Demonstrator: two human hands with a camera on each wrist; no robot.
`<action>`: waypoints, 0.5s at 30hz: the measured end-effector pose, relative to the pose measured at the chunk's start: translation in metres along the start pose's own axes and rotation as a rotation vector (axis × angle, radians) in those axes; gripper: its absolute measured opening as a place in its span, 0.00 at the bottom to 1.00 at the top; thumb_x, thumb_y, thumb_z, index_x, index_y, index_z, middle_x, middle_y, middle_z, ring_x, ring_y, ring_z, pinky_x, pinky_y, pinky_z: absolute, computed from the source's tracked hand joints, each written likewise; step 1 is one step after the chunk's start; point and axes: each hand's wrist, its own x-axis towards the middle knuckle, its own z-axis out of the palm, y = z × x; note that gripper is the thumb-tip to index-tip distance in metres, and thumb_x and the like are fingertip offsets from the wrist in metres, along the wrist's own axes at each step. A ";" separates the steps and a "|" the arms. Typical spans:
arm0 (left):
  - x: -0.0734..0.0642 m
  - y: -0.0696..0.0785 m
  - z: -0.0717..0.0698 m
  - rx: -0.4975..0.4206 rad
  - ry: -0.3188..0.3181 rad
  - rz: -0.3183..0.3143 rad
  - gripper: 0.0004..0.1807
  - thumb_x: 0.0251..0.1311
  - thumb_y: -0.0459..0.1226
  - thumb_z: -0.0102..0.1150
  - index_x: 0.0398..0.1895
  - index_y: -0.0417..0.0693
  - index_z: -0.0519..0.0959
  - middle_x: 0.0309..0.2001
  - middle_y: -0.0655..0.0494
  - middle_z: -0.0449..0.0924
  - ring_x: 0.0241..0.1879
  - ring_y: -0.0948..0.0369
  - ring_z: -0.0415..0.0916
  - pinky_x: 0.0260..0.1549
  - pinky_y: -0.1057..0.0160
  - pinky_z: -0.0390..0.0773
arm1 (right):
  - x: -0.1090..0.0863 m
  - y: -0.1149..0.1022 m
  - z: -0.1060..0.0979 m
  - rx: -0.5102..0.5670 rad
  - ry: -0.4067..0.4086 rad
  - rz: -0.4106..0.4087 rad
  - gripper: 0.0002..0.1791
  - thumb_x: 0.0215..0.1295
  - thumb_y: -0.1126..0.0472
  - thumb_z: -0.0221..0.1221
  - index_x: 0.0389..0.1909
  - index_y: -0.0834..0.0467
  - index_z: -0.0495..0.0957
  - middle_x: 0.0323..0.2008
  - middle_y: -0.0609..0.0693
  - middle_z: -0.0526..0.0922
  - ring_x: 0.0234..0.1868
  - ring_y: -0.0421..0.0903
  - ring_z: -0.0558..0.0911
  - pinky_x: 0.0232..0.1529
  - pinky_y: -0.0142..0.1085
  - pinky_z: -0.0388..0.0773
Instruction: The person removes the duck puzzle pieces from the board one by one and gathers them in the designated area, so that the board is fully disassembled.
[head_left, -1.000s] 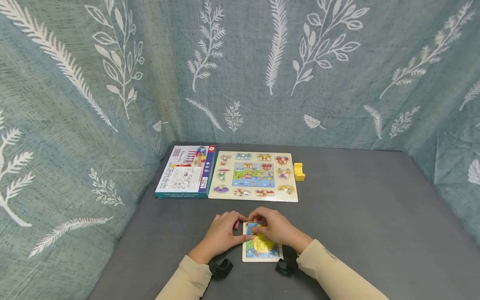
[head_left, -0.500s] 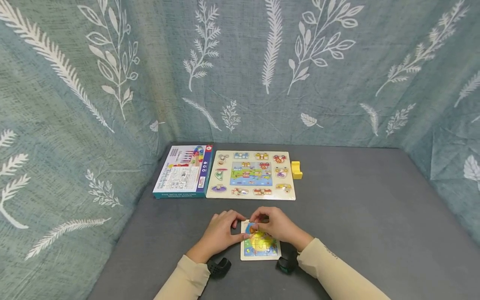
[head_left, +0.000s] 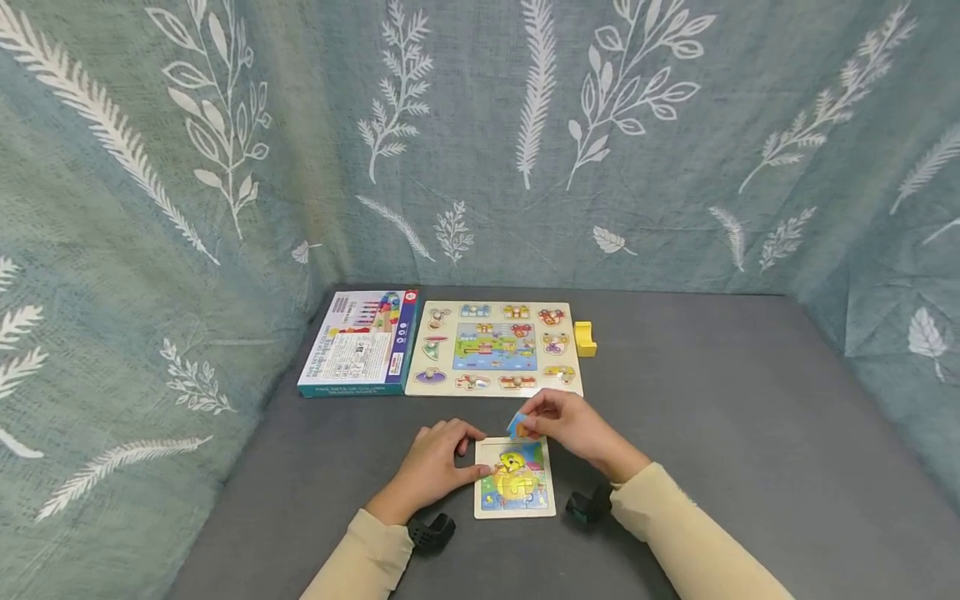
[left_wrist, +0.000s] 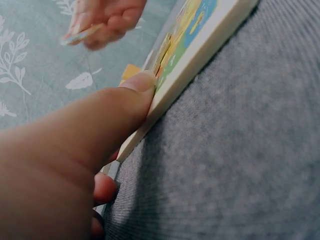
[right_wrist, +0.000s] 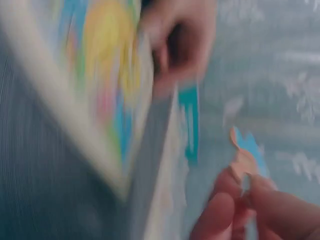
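A small wooden jigsaw puzzle (head_left: 516, 513) with a yellow duck picture lies on the dark tabletop. Its upper left corner shows pale bare backing. My left hand (head_left: 433, 468) holds the puzzle at its left side, thumb (left_wrist: 142, 82) over the edge and index finger at the top corner. Just past the puzzle's top edge, my right hand (head_left: 576, 427) pinches a blue and orange puzzle piece (head_left: 517, 426) between thumb and fingers, raised above the table. In the right wrist view this piece (right_wrist: 254, 152) stands tilted up from the fingertips, with the puzzle blurred at left.
Behind the hands lies a larger wooden knob puzzle board (head_left: 444, 333). A flat teal and white box (head_left: 358, 343) adjoins its left side, and a yellow block (head_left: 585, 340) stands at its right. Patterned curtain (head_left: 480, 150) encloses the table at the back and sides.
My right hand has lifted the blue and orange piece out of the puzzle's upper left corner and moved it up and right. The left hand stays at the puzzle's left edge.
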 end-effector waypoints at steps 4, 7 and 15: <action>0.000 0.000 -0.002 -0.003 0.003 -0.007 0.24 0.58 0.51 0.78 0.53 0.52 0.83 0.31 0.66 0.65 0.34 0.64 0.62 0.40 0.55 0.57 | -0.004 0.000 -0.043 -0.128 0.094 0.049 0.05 0.75 0.70 0.61 0.45 0.67 0.84 0.38 0.54 0.85 0.37 0.49 0.85 0.42 0.46 0.83; -0.001 0.000 -0.002 -0.007 -0.001 -0.009 0.24 0.58 0.51 0.79 0.53 0.52 0.84 0.31 0.66 0.65 0.34 0.64 0.63 0.41 0.55 0.57 | -0.010 0.013 -0.073 -0.261 0.139 0.120 0.06 0.74 0.70 0.62 0.45 0.66 0.86 0.38 0.53 0.85 0.36 0.47 0.83 0.40 0.43 0.82; -0.002 -0.002 -0.005 -0.011 0.007 -0.012 0.24 0.57 0.51 0.79 0.52 0.52 0.84 0.30 0.67 0.65 0.34 0.64 0.62 0.41 0.55 0.57 | -0.008 0.043 -0.099 -0.415 0.249 0.171 0.08 0.64 0.68 0.72 0.42 0.66 0.88 0.33 0.51 0.86 0.34 0.45 0.83 0.38 0.40 0.79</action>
